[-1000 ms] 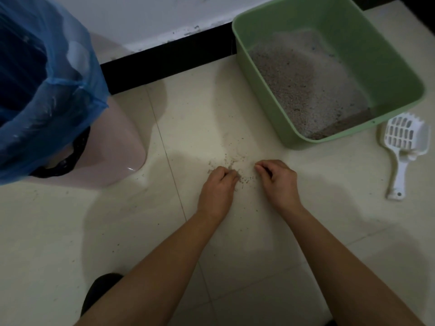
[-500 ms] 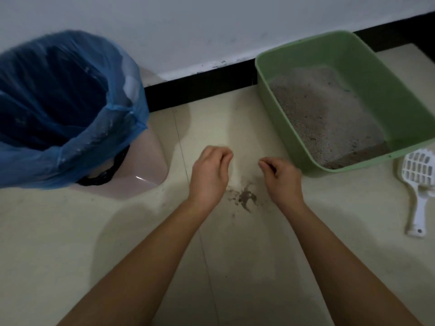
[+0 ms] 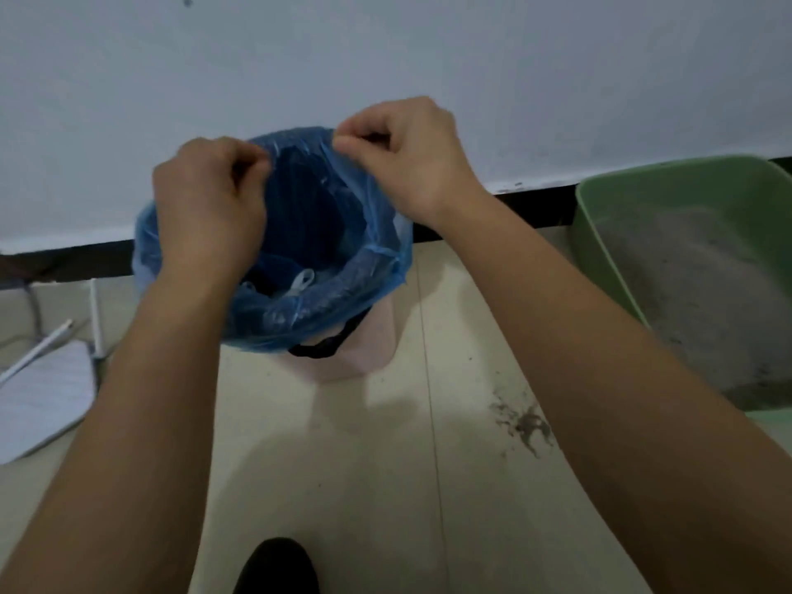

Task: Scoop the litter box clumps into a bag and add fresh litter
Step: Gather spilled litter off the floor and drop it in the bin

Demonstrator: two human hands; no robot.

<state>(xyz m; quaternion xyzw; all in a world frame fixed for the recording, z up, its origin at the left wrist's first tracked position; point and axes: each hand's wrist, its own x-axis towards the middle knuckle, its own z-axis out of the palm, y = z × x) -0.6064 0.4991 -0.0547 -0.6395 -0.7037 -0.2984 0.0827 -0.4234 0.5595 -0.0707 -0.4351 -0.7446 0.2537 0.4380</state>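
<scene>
Raised off the floor (image 3: 343, 465), left hand (image 3: 210, 207) and right hand (image 3: 411, 160) hover over the blue bag (image 3: 379, 246), fingers (image 3: 385, 117) pinched closed.

White sheet (image 3: 38, 396) and cord (image 3: 43, 347) lie at left — black baseboard (image 3: 85, 259) behind.

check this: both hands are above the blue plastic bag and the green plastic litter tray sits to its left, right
Not quite: the head view shows the green plastic litter tray to the right of the blue plastic bag, not its left. The left hand and right hand are above the bag.
</scene>
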